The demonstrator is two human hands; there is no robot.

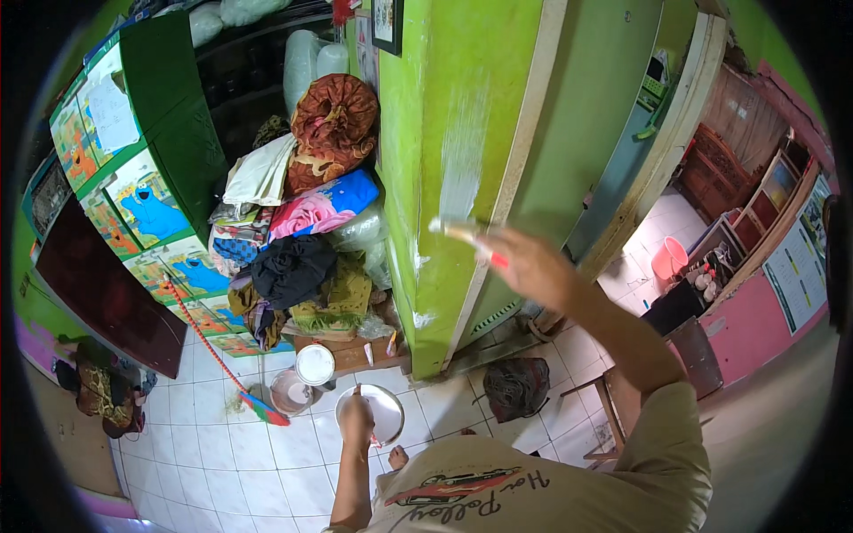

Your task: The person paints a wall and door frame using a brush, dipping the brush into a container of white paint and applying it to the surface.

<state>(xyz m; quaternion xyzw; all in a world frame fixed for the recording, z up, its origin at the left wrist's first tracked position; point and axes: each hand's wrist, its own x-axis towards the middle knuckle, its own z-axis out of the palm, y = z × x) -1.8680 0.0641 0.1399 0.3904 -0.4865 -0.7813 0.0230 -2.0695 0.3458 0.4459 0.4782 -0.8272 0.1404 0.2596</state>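
My right hand (524,266) is closed around a paintbrush (471,235), its white-coated bristles beside the green wall corner (440,53). A pale vertical streak (460,151) shows above the brush, with smaller white patches lower down. My left hand (355,416) is closed on a round white container (386,409) with white contents, held low over the tiled floor; exactly where it grips is unclear. A white-topped tub (314,364) and a cloudy bucket (289,393) stand beyond it.
Left, green drawer units (151,142) stand beside piled clothes and bedding (293,275), with a red-striped broom (213,342) in front. A dark bag (515,386) lies below the wall. Right, a doorway shows a pink bucket (668,258), furniture (729,169) and a wooden chair (582,409).
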